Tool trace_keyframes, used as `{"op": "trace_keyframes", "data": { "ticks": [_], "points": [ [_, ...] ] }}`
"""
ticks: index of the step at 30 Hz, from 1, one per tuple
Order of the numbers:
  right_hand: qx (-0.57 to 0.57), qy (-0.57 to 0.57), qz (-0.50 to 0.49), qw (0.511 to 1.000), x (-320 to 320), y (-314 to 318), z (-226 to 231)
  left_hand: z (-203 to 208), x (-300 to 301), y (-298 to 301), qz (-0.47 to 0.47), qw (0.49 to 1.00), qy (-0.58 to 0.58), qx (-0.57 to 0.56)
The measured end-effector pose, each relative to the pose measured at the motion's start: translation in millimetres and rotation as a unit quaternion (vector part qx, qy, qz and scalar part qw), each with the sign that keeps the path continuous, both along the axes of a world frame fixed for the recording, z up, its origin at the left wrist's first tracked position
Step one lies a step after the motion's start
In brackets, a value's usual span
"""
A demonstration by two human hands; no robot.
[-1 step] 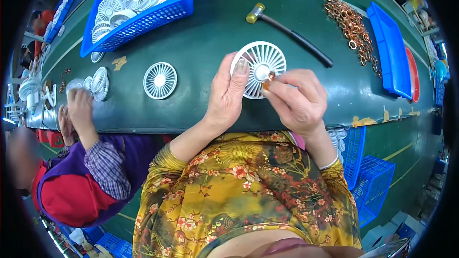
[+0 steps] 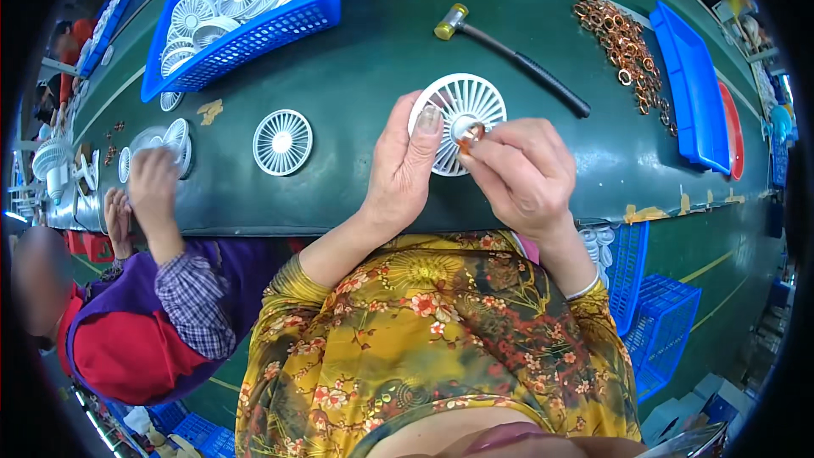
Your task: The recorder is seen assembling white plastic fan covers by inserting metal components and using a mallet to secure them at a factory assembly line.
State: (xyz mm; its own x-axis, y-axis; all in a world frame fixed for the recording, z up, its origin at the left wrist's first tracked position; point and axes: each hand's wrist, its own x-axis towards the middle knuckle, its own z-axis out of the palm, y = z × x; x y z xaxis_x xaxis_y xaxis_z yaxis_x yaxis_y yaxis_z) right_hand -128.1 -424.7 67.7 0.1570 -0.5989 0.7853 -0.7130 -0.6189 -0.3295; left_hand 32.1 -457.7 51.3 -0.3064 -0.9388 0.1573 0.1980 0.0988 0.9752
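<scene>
Gripped at its left rim by my left hand (image 2: 400,157) is a round white fan grille (image 2: 469,93), tilted up above the green table. My right hand (image 2: 527,174) pinches a small copper-coloured ring (image 2: 471,135) between thumb and fingers, at the grille's central hub. Fingers partly hide the ring, and I cannot tell whether it sits on the hub. A second white fan grille (image 2: 282,143) lies flat on the table to the left. Beyond my hands rests a mallet (image 2: 513,59) with a yellow head and black handle.
A blue basket (image 2: 246,47) of white grilles stands far left. Many copper rings (image 2: 623,51) are heaped far right, beside a blue tray (image 2: 688,89) and a red tray (image 2: 730,131). Left of me a co-worker's hand (image 2: 153,182) works near more grilles. Blue crates (image 2: 666,322) stand below the table at right.
My right hand has shifted slightly left with the copper ring, closer over the grille's hub. My left hand holds nearly still. The co-worker's raised hand has moved right.
</scene>
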Motion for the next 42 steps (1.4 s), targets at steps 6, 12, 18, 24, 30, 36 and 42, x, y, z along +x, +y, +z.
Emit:
{"op": "trace_keyframes", "data": {
  "ticks": [6,12,18,24,30,36,42],
  "points": [
    [0.094,-0.006,-0.049,0.994,14,-3,-4,-8,-1,7,0.039,0.988,-0.11,-0.101],
    [0.091,-0.046,-0.051,0.994,14,-3,-10,-14,0,2,0.012,0.999,-0.048,0.009],
    [0.115,-0.043,-0.054,0.991,17,-3,-12,-17,-2,6,0.017,0.997,-0.063,-0.049],
    [0.107,-0.061,-0.094,0.988,22,0,-22,-11,-3,11,0.017,0.987,-0.12,-0.106],
    [0.086,0.031,-0.063,0.994,4,16,-4,-1,11,10,-0.137,0.988,0.042,0.059],
    [0.205,-0.05,0.187,0.959,-30,12,-4,5,24,11,-0.201,0.978,-0.053,0.016],
    [0.219,-0.141,-0.228,0.938,-114,-23,-30,-19,42,0,0.15,0.884,-0.314,-0.312]
  ]
}}
